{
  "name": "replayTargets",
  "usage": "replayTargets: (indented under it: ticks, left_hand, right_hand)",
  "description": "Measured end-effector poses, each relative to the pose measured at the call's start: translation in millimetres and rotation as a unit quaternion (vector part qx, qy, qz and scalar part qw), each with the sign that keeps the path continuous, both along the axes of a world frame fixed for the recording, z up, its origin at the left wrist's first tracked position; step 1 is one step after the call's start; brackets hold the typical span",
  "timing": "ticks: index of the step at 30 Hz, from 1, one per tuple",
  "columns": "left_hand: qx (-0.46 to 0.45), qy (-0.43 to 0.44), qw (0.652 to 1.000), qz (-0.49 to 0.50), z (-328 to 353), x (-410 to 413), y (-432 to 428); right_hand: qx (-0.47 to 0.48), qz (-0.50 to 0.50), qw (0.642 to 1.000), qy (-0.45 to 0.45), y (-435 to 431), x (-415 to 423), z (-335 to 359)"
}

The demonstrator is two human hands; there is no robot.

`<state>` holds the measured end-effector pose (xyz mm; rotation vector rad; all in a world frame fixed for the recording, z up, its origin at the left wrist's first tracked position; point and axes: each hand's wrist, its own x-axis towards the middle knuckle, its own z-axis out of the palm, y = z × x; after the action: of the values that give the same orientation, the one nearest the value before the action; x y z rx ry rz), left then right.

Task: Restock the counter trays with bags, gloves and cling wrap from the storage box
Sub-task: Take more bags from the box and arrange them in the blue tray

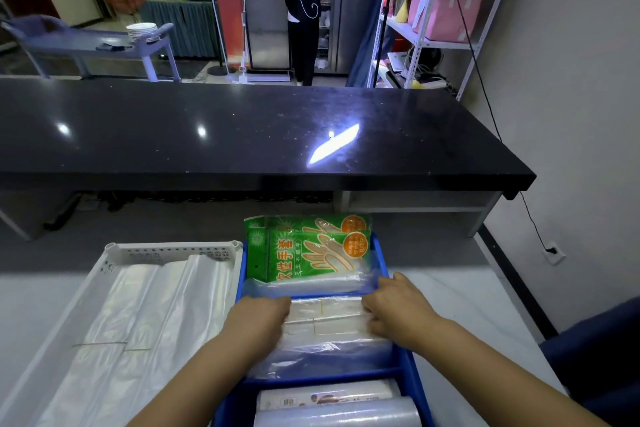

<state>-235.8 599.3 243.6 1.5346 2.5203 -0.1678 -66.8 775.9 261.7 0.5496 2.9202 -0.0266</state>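
Observation:
A blue divided tray (405,371) sits in front of me on the white counter. Green glove packs (308,246) stand in its far compartment. In the middle compartment lies a stack of clear bags (325,319) tied with bands. My left hand (263,314) presses on the stack's left end and my right hand (394,305) on its right end, fingers curled down over the plastic. Cling wrap rolls (332,406) fill the near compartment. The white perforated tray (114,263) to the left holds flat translucent bags (138,322). No storage box is in view.
A black stone counter (242,135) runs across above the work surface. Beyond it a person in a black apron (303,3) stands at an open steel fridge. Metal shelving (436,10) with pink bags is at right, a grey cart with plates (142,31) at left.

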Motion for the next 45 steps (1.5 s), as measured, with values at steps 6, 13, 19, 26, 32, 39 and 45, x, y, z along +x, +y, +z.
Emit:
replayTargets:
  ticks: [6,13,19,26,32,39,45]
  left_hand:
    - [0.058,0.062,0.996,-0.024,23.0,-3.4,-12.6]
    - [0.139,-0.001,0.989,-0.042,29.3,24.7,-32.0]
    - [0.075,0.137,0.987,-0.04,24.9,38.5,-44.2]
    - [0.035,0.156,0.987,0.016,27.7,41.9,-45.7]
    - [0.098,0.149,0.981,0.071,47.9,65.4,-74.2]
    - [0.14,0.121,0.964,0.191,49.1,103.1,-138.9]
    - [0.155,0.088,0.945,0.275,45.6,129.0,-235.3]
  right_hand:
    - [0.053,0.043,0.998,0.013,3.6,4.6,0.7]
    - [-0.006,0.059,0.995,0.075,-19.5,11.3,2.8]
    - [0.026,0.079,0.996,0.02,-21.6,23.1,-1.2]
    - [0.049,0.077,0.995,0.043,-22.6,32.5,-3.1]
    - [0.059,0.081,0.993,0.056,-25.4,33.2,-3.5]
    - [0.006,0.163,0.978,0.13,-91.2,19.5,24.1]
    - [-0.026,0.241,0.961,0.132,-184.1,8.9,37.4]
